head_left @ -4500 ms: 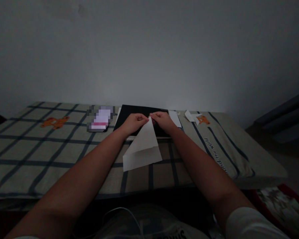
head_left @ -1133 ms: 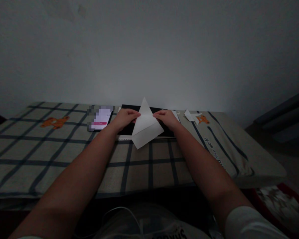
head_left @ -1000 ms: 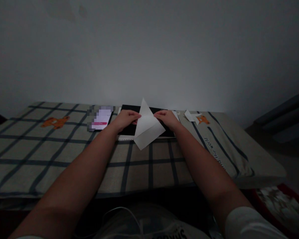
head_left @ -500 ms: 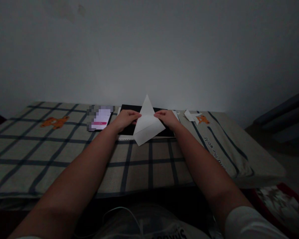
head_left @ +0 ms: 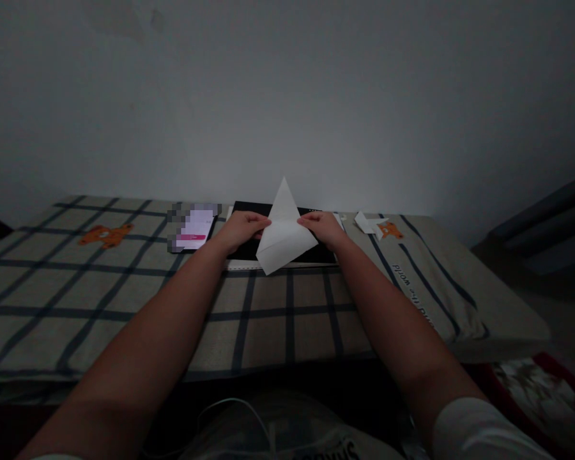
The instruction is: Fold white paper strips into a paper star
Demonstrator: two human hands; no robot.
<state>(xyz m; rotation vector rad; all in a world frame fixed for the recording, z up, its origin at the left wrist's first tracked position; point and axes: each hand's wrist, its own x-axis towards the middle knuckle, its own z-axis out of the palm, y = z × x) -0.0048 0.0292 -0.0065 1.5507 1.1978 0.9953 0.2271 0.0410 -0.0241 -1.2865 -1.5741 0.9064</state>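
A folded sheet of white paper (head_left: 285,239) is held up between my hands, with a pointed tip at the top and a slanting crease across its lower part. My left hand (head_left: 243,230) pinches its left edge between thumb and fingers. On the opposite edge, my right hand (head_left: 322,228) pinches it the same way. Beneath the paper lies a black flat pad or notebook (head_left: 249,250), with a spiral-holed white edge (head_left: 242,264) showing under it. The fingertips behind the paper are partly hidden.
A phone (head_left: 194,230) with a lit screen lies left of the notebook. Right of it is a small folded white paper piece (head_left: 365,223). The checked tablecloth (head_left: 287,319) covers the table, which meets a grey wall (head_left: 287,96). A red bin (head_left: 551,367) with crumpled contents stands low at right.
The paper has tilted up slightly, its tip and lower corner now a little higher. Both hands keep their pinch in nearly the same place.
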